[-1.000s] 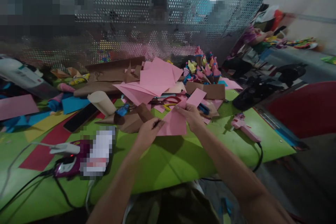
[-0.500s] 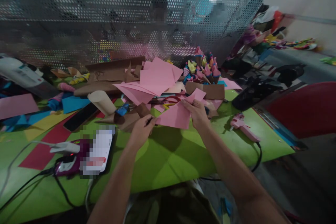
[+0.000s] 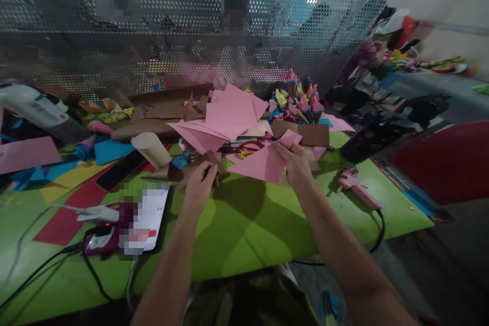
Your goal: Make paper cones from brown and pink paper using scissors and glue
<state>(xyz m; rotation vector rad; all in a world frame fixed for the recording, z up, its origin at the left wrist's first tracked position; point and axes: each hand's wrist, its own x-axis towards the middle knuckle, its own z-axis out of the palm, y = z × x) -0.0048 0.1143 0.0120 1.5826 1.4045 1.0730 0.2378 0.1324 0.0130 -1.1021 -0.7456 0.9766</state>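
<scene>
My right hand (image 3: 297,165) pinches a pink paper sheet (image 3: 263,162) by its right edge and holds it just above the green table (image 3: 244,224). My left hand (image 3: 199,184) has come off that sheet and rests with curled fingers on a brown paper cone piece (image 3: 191,170) at the edge of the paper pile; whether it grips it I cannot tell. Behind both hands lies a heap of pink sheets (image 3: 229,114) and brown card (image 3: 160,107). Red-handled scissors (image 3: 244,146) lie under the pink sheets, just beyond my hands.
A phone (image 3: 147,219) and a purple device with cables (image 3: 103,237) lie front left. A pink glue gun (image 3: 353,183) rests at the right with its black cord. A cream paper cone (image 3: 151,147), a cluster of finished paper cones (image 3: 300,99) and a perforated metal screen (image 3: 191,25) stand farther back.
My left hand let go of the pink sheet and moved left onto the brown paper piece. My right hand kept the sheet and lifted it slightly to the right.
</scene>
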